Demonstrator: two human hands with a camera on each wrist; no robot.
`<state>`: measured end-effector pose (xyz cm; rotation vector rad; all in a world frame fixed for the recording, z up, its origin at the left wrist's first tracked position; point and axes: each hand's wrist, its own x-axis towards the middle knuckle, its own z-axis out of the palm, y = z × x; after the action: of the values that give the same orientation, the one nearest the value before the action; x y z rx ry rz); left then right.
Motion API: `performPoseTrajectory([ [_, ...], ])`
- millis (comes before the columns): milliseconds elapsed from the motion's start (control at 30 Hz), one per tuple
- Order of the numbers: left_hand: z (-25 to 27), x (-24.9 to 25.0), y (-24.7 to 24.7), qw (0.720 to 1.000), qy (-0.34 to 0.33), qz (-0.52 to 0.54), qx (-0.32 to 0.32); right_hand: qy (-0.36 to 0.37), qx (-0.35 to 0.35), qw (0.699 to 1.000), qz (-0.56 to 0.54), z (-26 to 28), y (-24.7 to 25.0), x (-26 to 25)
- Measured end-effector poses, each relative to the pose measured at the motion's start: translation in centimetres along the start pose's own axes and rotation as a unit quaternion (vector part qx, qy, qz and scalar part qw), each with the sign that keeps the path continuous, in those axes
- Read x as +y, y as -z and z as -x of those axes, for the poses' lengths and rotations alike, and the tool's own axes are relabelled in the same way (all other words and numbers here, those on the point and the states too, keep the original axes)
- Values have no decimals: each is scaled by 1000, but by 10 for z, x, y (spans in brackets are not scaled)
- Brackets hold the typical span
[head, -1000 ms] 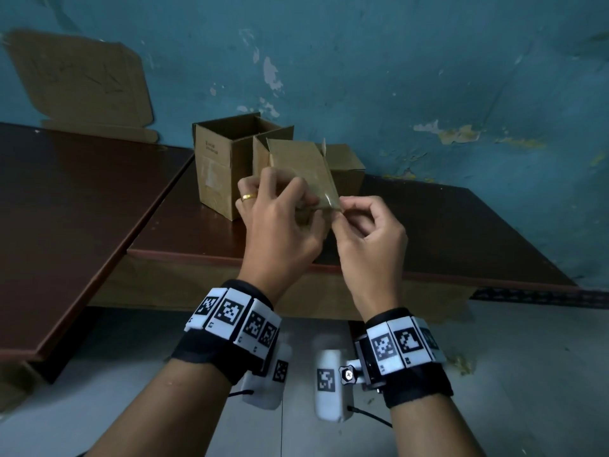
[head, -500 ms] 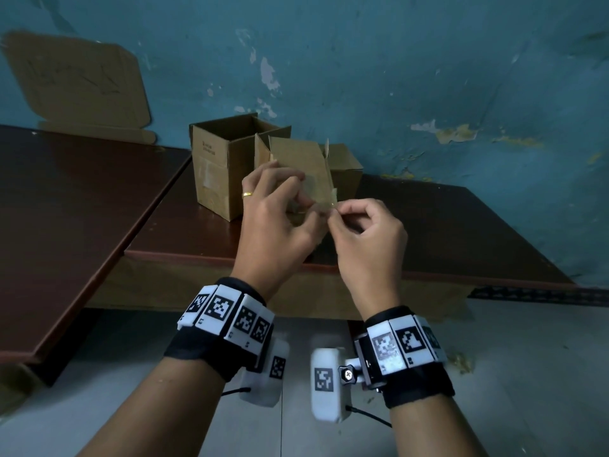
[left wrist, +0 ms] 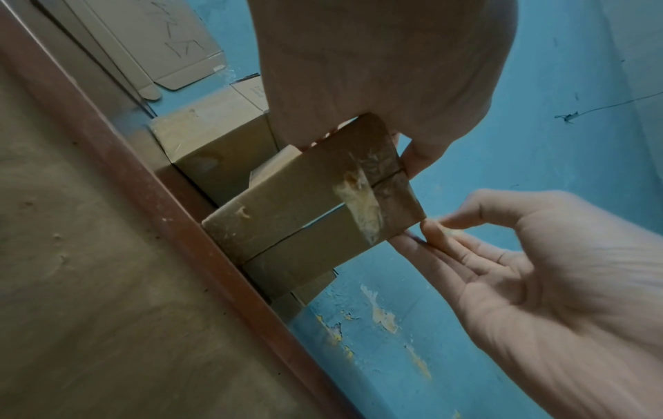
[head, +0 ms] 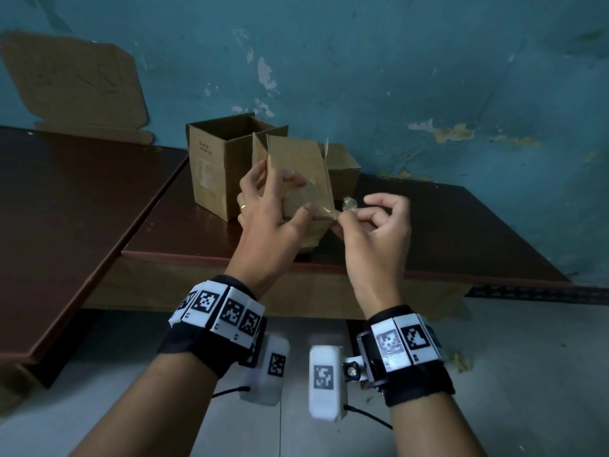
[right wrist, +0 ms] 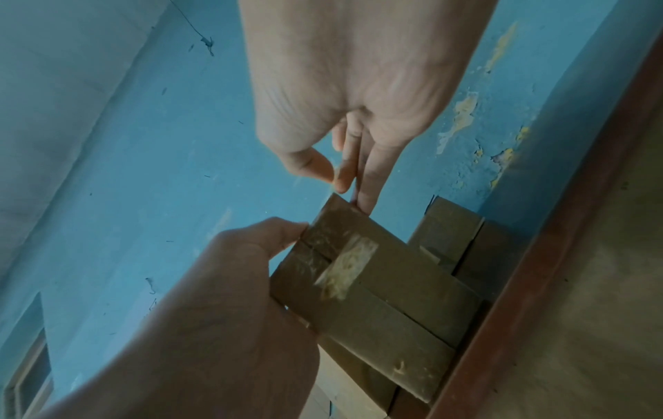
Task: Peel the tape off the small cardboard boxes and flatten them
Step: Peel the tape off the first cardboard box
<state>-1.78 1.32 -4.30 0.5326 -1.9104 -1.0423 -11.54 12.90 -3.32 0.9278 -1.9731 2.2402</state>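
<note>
Tape is what we are pulling from the small cardboard box, which we are holding in the air over the front edge of the brown surface. Our left hand is gripping the box's side, its fingers curled round it; our right hand is pinching the clear strip's crumpled free end. We are judging a low, steady pull along the seam best, since the cardboard tears easily. Underneath, the wrist views are showing a pale scuffed patch across the closed bottom flaps.
</note>
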Motion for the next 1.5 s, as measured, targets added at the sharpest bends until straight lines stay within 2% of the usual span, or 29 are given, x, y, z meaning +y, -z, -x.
performPoseTrajectory([
  [100,0,1,1,1000,6,-4,-4,2,-30,999,-41,0,3,-2],
  [367,1,4,3,1000,16,3,-8,97,-56,989,93,-3,-1,4],
  [500,2,7,2,1000,20,4,-12,124,-40,983,126,-7,1,12],
  [700,3,10,4,1000,12,10,-17,68,-9,995,78,-5,-3,19],
  [833,1,7,6,999,8,31,-28,15,1,1000,8,-2,-5,12],
  [967,0,5,8,999,-6,37,-17,-46,15,994,-100,-2,-3,0],
  [1100,1,5,9,999,-8,35,-21,-82,30,985,-149,-1,-1,-6],
  [1300,3,5,6,1000,-14,14,-2,-50,27,989,-135,-1,-4,-4],
  [1500,2,5,4,999,-5,-15,43,-22,-13,992,-127,2,-4,-4],
])
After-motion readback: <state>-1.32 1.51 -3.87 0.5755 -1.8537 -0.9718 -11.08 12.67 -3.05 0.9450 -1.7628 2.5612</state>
